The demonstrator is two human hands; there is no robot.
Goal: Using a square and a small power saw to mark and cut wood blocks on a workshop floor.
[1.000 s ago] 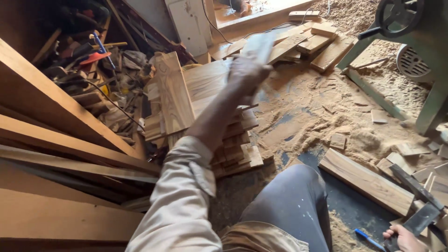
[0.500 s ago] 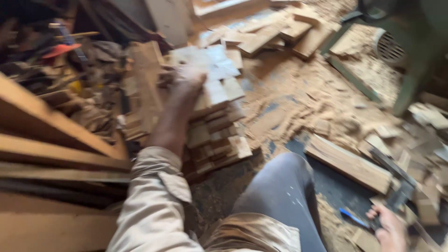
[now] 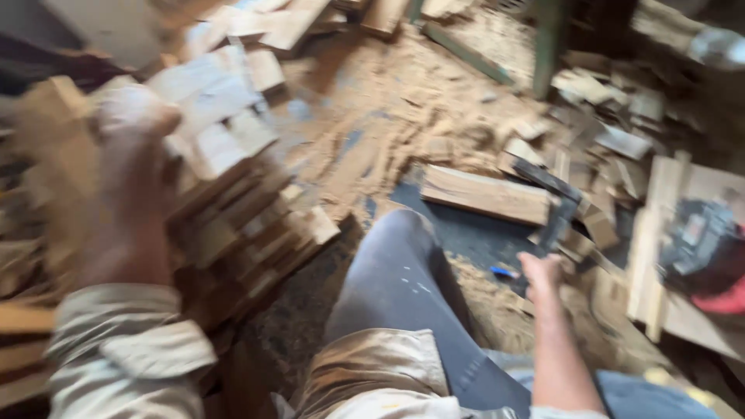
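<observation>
While the whole view is smeared by motion, a grey-trousered knee is seen nearest, rising up the middle of the picture between two arms. The right hand is closed around the handle of a hatchet, whose dark head is tilted up over the sawdust-strewn floor — a small blue object lies just beside the knuckles. The left hand, with a pale sleeve at its wrist, is held over a stack of short wooden blocks; whether its fingers are curled or spread, or touching the wood, cannot be told through the blur. Beyond the knee a thicker plank is laid flat on a dark mat. Farther right, offcuts are scattered about, and a dark power tool is set on boards.
</observation>
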